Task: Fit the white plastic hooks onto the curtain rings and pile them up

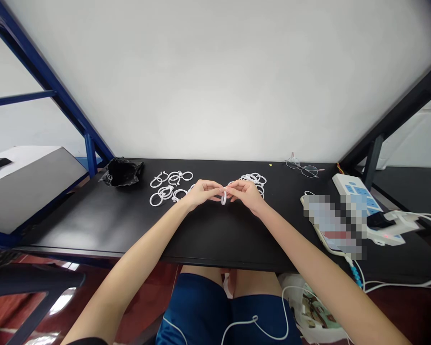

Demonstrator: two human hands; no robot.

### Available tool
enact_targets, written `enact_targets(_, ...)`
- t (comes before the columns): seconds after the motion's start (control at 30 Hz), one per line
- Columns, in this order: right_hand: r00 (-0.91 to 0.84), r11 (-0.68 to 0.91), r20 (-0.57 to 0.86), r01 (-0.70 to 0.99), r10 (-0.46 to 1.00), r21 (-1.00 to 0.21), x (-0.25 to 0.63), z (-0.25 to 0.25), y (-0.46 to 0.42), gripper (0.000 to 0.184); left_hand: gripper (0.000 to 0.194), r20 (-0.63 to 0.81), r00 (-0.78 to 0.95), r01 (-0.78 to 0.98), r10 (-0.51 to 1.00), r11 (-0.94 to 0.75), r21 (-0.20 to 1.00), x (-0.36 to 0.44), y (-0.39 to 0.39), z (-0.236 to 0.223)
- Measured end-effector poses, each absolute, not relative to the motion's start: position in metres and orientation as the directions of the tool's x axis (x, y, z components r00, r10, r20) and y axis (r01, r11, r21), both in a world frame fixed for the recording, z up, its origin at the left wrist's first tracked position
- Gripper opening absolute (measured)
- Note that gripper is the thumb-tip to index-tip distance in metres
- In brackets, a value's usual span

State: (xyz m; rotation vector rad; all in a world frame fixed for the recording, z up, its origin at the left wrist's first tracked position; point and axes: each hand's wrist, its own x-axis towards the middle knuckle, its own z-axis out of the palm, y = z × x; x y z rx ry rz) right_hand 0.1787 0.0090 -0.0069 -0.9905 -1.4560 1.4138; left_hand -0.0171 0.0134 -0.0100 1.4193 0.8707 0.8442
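Note:
A white plastic ring (223, 198) hangs edge-on between my two hands, above the black table (215, 235). My left hand (203, 191) pinches its top from the left, and my right hand (247, 193) pinches it from the right; the fingertips nearly meet. Several loose white rings with small clasps (166, 192) lie to the left of my left hand, some overlapping. Behind my right hand sits another pile of white rings (257, 179), partly covered by the hand. The ring's clasp is hidden by my fingers.
A crumpled black plastic bag (122, 172) stands open at the back left. Eyeglasses (305, 168) lie at the back right. Farther right are a phone (325, 225) and a white power strip (357, 191) with plugged-in cables. A white cable (255, 318) crosses my lap.

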Motion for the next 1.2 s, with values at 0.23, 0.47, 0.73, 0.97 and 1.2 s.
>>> enact_targets(0.23,-0.324,-0.009,0.028,-0.113,0.946,-0.994,0.1784,-0.0103,0.0107,0.029,0.037,0.028,0.432,-0.019,0.901,-0.022,1.000,-0.0168,0.0152,-0.0132)
enact_targets(0.47,-0.319,-0.031,0.024,-0.167,0.947,-0.986,0.1775,-0.0099,0.0093,0.030,0.039,0.046,0.403,-0.057,0.914,-0.025,0.998,-0.0168,0.0161,-0.0145)
enact_targets(0.73,-0.333,-0.022,0.034,-0.162,0.942,-0.986,0.1777,-0.0062,0.0076,0.030,0.036,0.102,0.394,-0.116,0.913,-0.060,0.991,-0.0152,0.0144,-0.0152)
enact_targets(0.97,-0.334,-0.009,0.051,-0.175,0.941,-0.985,0.1766,-0.0089,0.0079,0.028,0.034,0.125,0.394,-0.127,0.910,-0.081,0.989,-0.0149,0.0137,-0.0148)
enact_targets(1.2,-0.311,-0.028,0.037,-0.200,0.950,-0.980,0.1736,-0.0103,0.0076,0.030,0.033,0.110,0.363,-0.142,0.925,-0.062,0.988,-0.0141,0.0146,-0.0156)
